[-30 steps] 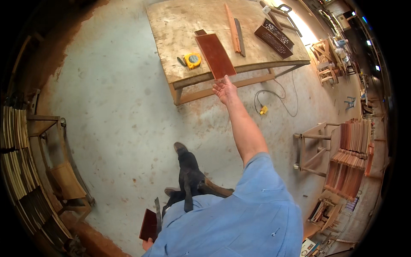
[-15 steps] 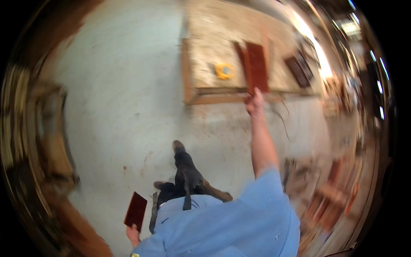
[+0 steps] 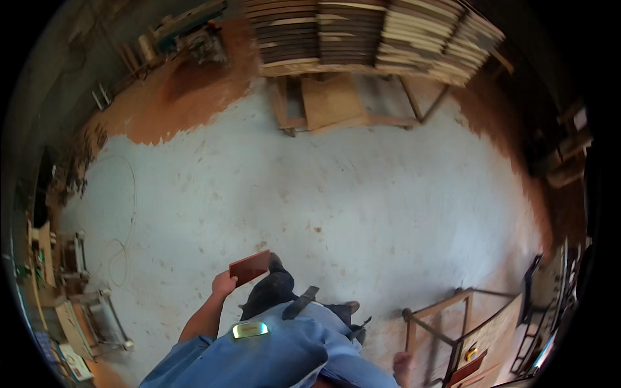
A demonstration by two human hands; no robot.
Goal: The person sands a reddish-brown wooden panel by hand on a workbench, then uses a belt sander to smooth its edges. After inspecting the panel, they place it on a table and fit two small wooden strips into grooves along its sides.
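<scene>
Nearest: blue shirt; on it a small shiny rectangular badge, glare across its face, any lettering too small to make out. No other label can be read from here.

Left hand out ahead of the body, fingers closed round the near end of a reddish-brown wooden panel. Panel clear of the floor, long axis running from the hand forward and to the right, far end overlapping the view of a shoe. Left is the nearer of the two hands; the panel lies well forward and left of the right hand. That one hangs low by the right side, blurred; nothing seen in it, finger spread cannot be told.

Beyond the right hand, apart from it: desk with a yellow tape measure and a dark red board.

Farther, across the pale floor: a wooden rack, stacked boards above.
</scene>
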